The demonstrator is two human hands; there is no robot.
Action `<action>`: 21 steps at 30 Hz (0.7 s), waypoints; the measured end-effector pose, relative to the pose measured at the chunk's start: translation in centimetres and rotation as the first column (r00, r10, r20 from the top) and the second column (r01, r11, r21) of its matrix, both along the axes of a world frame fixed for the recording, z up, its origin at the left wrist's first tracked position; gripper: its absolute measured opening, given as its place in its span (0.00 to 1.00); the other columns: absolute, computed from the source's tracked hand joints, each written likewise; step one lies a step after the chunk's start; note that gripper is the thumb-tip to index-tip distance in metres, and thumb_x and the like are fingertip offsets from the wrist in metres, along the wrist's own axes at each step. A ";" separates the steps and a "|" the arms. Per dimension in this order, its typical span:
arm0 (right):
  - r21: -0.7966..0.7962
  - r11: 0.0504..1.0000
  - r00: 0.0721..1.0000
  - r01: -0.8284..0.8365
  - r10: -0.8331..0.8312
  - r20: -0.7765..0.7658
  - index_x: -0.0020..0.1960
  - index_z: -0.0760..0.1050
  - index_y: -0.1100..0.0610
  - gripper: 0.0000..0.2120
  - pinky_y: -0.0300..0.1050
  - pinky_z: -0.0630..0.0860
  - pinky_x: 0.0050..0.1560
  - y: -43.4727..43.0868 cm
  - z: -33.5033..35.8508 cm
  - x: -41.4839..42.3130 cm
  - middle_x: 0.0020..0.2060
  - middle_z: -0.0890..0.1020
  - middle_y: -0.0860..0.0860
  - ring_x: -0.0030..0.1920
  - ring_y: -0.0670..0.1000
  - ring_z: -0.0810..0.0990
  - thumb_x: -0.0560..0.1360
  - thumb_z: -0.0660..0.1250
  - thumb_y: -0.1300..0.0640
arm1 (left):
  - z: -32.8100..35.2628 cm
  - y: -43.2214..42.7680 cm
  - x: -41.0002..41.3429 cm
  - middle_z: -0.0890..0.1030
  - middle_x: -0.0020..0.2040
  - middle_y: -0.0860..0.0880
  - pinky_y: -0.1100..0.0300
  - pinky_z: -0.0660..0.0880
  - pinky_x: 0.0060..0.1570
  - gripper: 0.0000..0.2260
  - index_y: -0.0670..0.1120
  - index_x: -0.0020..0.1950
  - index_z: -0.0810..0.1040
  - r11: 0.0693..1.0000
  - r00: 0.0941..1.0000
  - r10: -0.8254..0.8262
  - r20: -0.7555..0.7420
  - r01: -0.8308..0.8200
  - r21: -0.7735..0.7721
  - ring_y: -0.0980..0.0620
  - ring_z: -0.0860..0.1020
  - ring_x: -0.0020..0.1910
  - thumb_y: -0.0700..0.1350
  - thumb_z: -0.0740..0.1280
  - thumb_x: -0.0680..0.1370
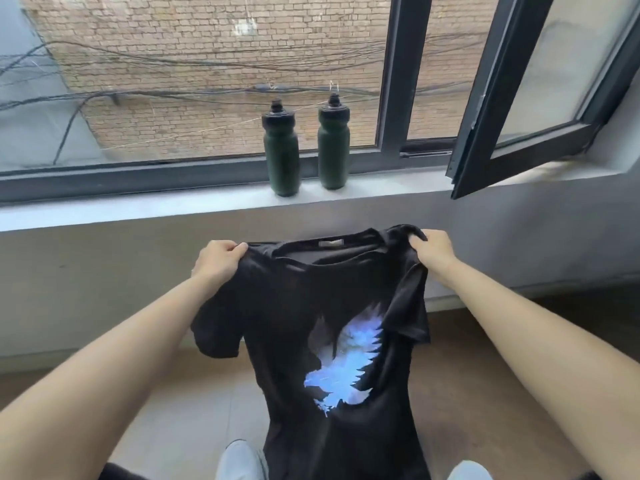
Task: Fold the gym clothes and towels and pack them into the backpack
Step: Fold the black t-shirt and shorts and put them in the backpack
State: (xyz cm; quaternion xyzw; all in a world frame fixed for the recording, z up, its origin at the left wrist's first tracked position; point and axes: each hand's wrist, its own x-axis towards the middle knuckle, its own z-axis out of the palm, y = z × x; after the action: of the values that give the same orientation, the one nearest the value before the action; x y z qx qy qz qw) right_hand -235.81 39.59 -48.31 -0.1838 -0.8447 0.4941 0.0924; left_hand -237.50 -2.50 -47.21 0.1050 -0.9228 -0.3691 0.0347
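The left hand and the right hand are each gripping a shoulder of the black T-shirt, fingers curled round the cloth. The shirt is hanging in the air before the windowsill, its blue bird print facing the camera. Two green bottles are standing on the sill.

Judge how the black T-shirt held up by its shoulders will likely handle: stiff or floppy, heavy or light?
Probably floppy: the black T-shirt sags and creases between the left hand and right hand gripping its shoulders. Likely light, as two small grips hold it up. It will probably droop unless laid flat.
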 end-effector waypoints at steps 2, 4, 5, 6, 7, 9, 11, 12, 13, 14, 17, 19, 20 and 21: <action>0.032 0.999 1.000 -0.007 0.007 0.005 0.34 0.65 0.58 0.17 0.47 0.57 0.39 0.0 -0.7 -2.2 0.34 0.67 0.56 0.37 0.52 0.65 0.80 0.64 0.58 | -1.2 0.9 -1.8 0.83 0.48 0.47 0.50 0.76 0.54 0.17 0.52 0.42 0.82 0.997 0.997 0.073 0.011 -0.073 0.006 0.40 0.79 0.52 0.61 0.62 0.81; 0.046 0.999 1.000 0.001 -0.002 0.024 0.35 0.65 0.56 0.16 0.47 0.57 0.39 -0.1 -1.8 -4.2 0.33 0.66 0.56 0.36 0.52 0.65 0.79 0.64 0.57 | -2.8 1.8 -3.4 0.83 0.47 0.46 0.51 0.75 0.51 0.19 0.51 0.40 0.81 0.991 0.991 0.129 0.017 -0.130 0.026 0.40 0.80 0.51 0.62 0.61 0.80; 0.040 0.999 0.999 0.009 -0.010 0.048 0.35 0.65 0.56 0.16 0.47 0.57 0.39 -0.3 -2.4 -5.0 0.33 0.66 0.56 0.36 0.52 0.65 0.79 0.64 0.57 | -4.0 2.2 -4.1 0.83 0.45 0.45 0.52 0.75 0.49 0.20 0.49 0.39 0.80 0.990 0.990 0.136 0.036 -0.137 0.031 0.40 0.80 0.49 0.62 0.61 0.80; 0.022 1.000 0.997 0.014 -0.015 0.076 0.34 0.64 0.57 0.17 0.47 0.57 0.40 -0.4 -3.4 -5.8 0.33 0.67 0.56 0.36 0.52 0.65 0.79 0.64 0.56 | -5.2 2.6 -4.7 0.83 0.44 0.45 0.52 0.74 0.48 0.22 0.46 0.39 0.79 0.990 0.990 0.130 0.062 -0.133 0.040 0.40 0.79 0.48 0.61 0.61 0.81; -0.017 1.000 0.993 0.016 -0.014 0.115 0.34 0.63 0.59 0.19 0.46 0.58 0.40 -0.7 -4.3 -6.3 0.34 0.67 0.56 0.37 0.53 0.66 0.80 0.64 0.54 | -6.4 3.0 -5.1 0.82 0.42 0.45 0.52 0.73 0.46 0.23 0.44 0.40 0.79 0.992 0.991 0.100 0.091 -0.107 0.070 0.40 0.79 0.47 0.61 0.61 0.82; -0.119 0.993 0.976 -0.013 0.038 0.215 0.35 0.67 0.60 0.20 0.47 0.65 0.42 -1.1 -6.2 -6.8 0.35 0.71 0.54 0.40 0.53 0.69 0.81 0.64 0.51 | -8.3 3.3 -5.5 0.84 0.44 0.46 0.51 0.75 0.49 0.24 0.45 0.44 0.82 0.979 0.990 -0.019 0.140 -0.010 0.204 0.43 0.80 0.48 0.63 0.60 0.82; -0.252 0.966 0.951 -0.056 0.129 0.282 0.44 0.78 0.59 0.15 0.50 0.73 0.51 -1.4 -7.6 -6.3 0.41 0.77 0.51 0.46 0.52 0.73 0.80 0.65 0.48 | -9.1 2.8 -5.1 0.85 0.51 0.49 0.52 0.76 0.57 0.27 0.48 0.53 0.84 0.939 0.973 -0.143 0.183 0.075 0.336 0.49 0.81 0.52 0.69 0.60 0.80; -0.308 0.949 0.942 -0.073 0.167 0.292 0.48 0.80 0.56 0.12 0.50 0.72 0.51 -1.4 -8.1 -5.9 0.42 0.79 0.50 0.47 0.53 0.74 0.79 0.66 0.47 | -9.6 2.2 -4.9 0.85 0.54 0.50 0.52 0.76 0.60 0.28 0.48 0.56 0.83 0.929 0.963 -0.196 0.186 0.121 0.350 0.50 0.81 0.54 0.71 0.60 0.78; -0.346 0.933 0.935 -0.093 0.202 0.292 0.45 0.80 0.54 0.09 0.49 0.70 0.46 -1.5 -8.5 -5.4 0.40 0.78 0.50 0.45 0.53 0.73 0.76 0.68 0.48 | -10.0 1.6 -4.5 0.84 0.57 0.49 0.52 0.76 0.62 0.27 0.48 0.58 0.82 0.924 0.955 -0.236 0.177 0.165 0.344 0.49 0.81 0.57 0.70 0.62 0.78; -0.370 0.923 0.932 -0.107 0.223 0.286 0.40 0.78 0.52 0.07 0.48 0.67 0.42 -1.5 -9.1 -4.9 0.37 0.76 0.51 0.42 0.53 0.72 0.74 0.68 0.51 | -10.3 1.2 -4.0 0.84 0.59 0.47 0.52 0.76 0.62 0.24 0.48 0.60 0.81 0.923 0.946 -0.272 0.176 0.204 0.327 0.48 0.80 0.60 0.66 0.64 0.79; -0.358 0.912 0.918 -0.198 0.301 0.259 0.37 0.77 0.53 0.09 0.46 0.64 0.38 -1.4 -10.7 -3.8 0.34 0.76 0.53 0.38 0.53 0.72 0.76 0.68 0.59 | -12.1 -0.3 -2.5 0.82 0.61 0.49 0.53 0.76 0.64 0.23 0.48 0.66 0.76 0.902 0.906 -0.358 0.226 0.273 0.335 0.52 0.81 0.61 0.55 0.75 0.75; -0.346 0.907 0.913 -0.242 0.333 0.234 0.44 0.80 0.54 0.05 0.42 0.65 0.36 -1.8 -11.0 -3.2 0.35 0.80 0.51 0.38 0.50 0.75 0.78 0.68 0.60 | -13.1 -1.0 -1.9 0.84 0.61 0.52 0.55 0.77 0.61 0.32 0.47 0.68 0.74 0.889 0.875 -0.398 0.275 0.293 0.352 0.54 0.82 0.60 0.51 0.82 0.68; -0.337 0.909 0.915 -0.245 0.332 0.230 0.46 0.81 0.55 0.05 0.41 0.66 0.35 -2.0 -11.1 -3.1 0.36 0.81 0.50 0.38 0.48 0.76 0.78 0.67 0.61 | -13.4 -1.2 -1.6 0.85 0.60 0.51 0.56 0.77 0.61 0.34 0.46 0.68 0.75 0.896 0.873 -0.388 0.294 0.284 0.340 0.54 0.83 0.59 0.49 0.84 0.66; -0.314 0.916 0.916 -0.249 0.328 0.233 0.47 0.81 0.55 0.05 0.41 0.66 0.35 -2.0 -11.1 -3.0 0.36 0.81 0.49 0.38 0.47 0.76 0.77 0.67 0.63 | -13.8 -1.3 -1.4 0.86 0.58 0.51 0.56 0.78 0.59 0.30 0.45 0.65 0.77 0.904 0.881 -0.374 0.291 0.276 0.325 0.53 0.83 0.58 0.47 0.84 0.67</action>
State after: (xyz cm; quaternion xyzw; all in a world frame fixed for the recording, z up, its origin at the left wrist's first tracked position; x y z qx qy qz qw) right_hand -238.78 37.61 -59.44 -0.1353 -0.7893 0.5847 -0.1295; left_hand -238.93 -3.81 -60.97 0.0142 -0.8584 -0.4695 -0.2060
